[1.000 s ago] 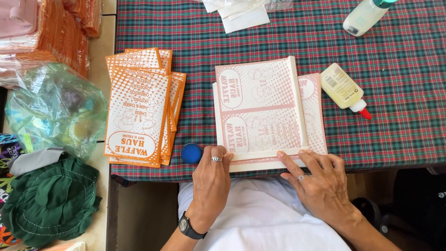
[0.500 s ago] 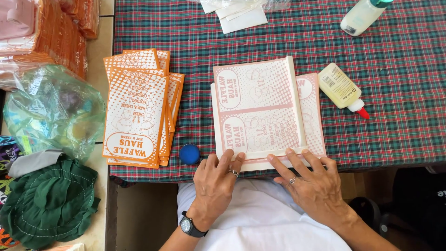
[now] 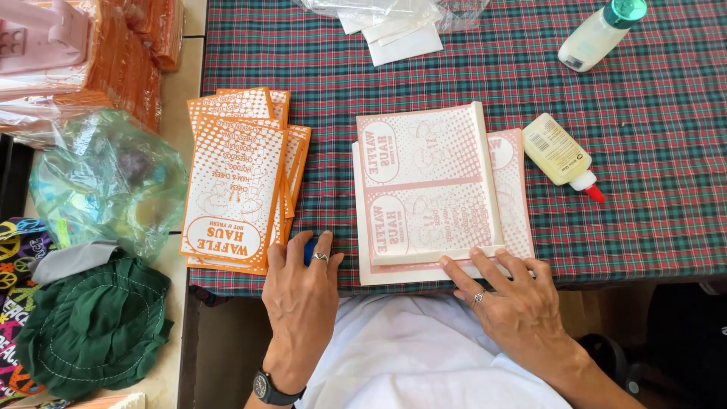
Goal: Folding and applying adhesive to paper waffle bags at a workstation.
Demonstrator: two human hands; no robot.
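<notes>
Head view: flat open hands, left (image 3: 301, 291) over blue cap (image 3: 310, 250), right (image 3: 519, 303) pressing pink paper bag (image 3: 432, 189).

An orange bag stack (image 3: 242, 182) lies on the plaid bench (image 3: 651, 227), a glue bottle (image 3: 560, 155) right of centre and a white bottle (image 3: 602, 34) at the far corner. Off the left edge — a green hat (image 3: 95, 326) and a clear plastic bag (image 3: 106, 178), orange packs (image 3: 113, 53) behind.

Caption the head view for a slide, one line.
Right hand presses the near edge of pink printed paper bags on a plaid tablecloth; left hand covers a blue cap beside orange bags.
</notes>
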